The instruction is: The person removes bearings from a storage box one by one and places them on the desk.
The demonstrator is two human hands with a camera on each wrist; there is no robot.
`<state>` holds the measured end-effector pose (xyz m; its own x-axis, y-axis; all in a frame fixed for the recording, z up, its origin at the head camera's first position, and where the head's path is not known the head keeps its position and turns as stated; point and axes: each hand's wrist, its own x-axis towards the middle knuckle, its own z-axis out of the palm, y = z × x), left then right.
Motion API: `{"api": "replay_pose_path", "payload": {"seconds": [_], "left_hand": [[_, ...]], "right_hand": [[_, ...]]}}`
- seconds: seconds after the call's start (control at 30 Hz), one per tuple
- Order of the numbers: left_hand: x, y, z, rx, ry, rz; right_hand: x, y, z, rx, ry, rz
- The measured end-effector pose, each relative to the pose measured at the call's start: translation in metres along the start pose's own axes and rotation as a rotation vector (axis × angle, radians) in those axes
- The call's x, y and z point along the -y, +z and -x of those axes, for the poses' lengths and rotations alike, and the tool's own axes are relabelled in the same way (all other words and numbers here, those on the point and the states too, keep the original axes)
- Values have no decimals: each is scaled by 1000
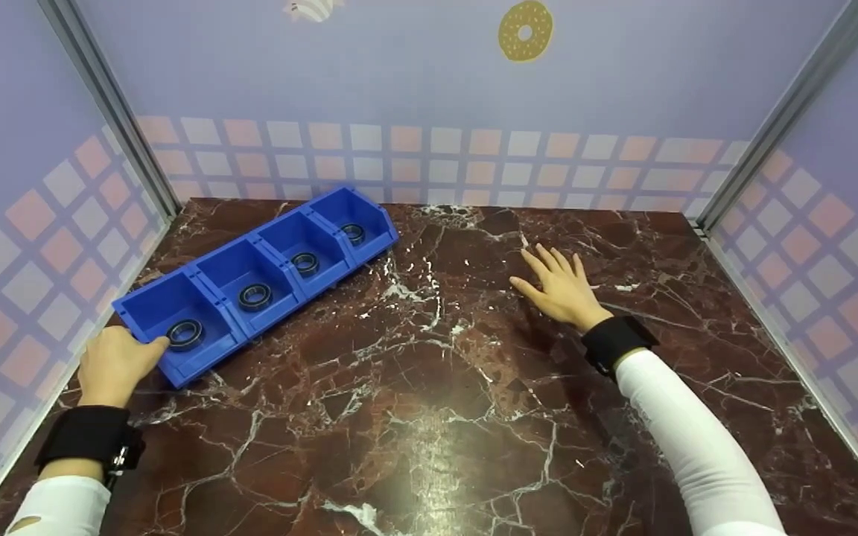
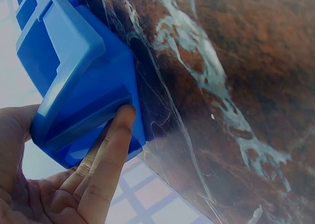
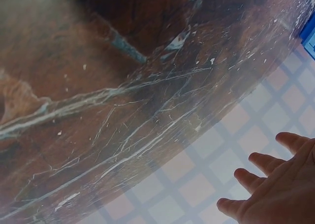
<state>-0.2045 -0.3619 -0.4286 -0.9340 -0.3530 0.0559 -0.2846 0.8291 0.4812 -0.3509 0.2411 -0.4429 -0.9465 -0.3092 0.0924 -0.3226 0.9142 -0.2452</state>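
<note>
At the left of the table stands a row of joined blue plastic bins point(image 1: 205, 362), set diagonally. My left hand point(image 1: 118, 363) grips its near end wall. In the left wrist view, the fingers point(image 2: 110, 160) lie along the outer face of the blue end bin point(image 2: 106, 79), with the thumb side at its rim. A black-and-steel ball bearing point(image 1: 196, 330) lies in the nearest compartment, close to the left thumb. The other compartments each hold one like it, such as this bearing point(image 1: 267, 298). To the right, my right hand point(image 1: 563, 292) is held over the table, fingers spread, holding nothing.
The table point(image 1: 429, 402) has a dark red marbled top with white veins. Lilac panels with a checkered band point(image 1: 445, 141) enclose its back and both sides, with metal posts at the rear corners. A black band point(image 1: 617, 344) wraps each wrist.
</note>
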Motion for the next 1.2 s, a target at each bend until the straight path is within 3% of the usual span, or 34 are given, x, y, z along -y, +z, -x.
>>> {"api": "replay_pose_path", "payload": {"seconds": [1.2], "left_hand": [[-3,9,-19,-15,127,-6]], "right_hand": [[-1,1,-3,6,-3,20]]}}
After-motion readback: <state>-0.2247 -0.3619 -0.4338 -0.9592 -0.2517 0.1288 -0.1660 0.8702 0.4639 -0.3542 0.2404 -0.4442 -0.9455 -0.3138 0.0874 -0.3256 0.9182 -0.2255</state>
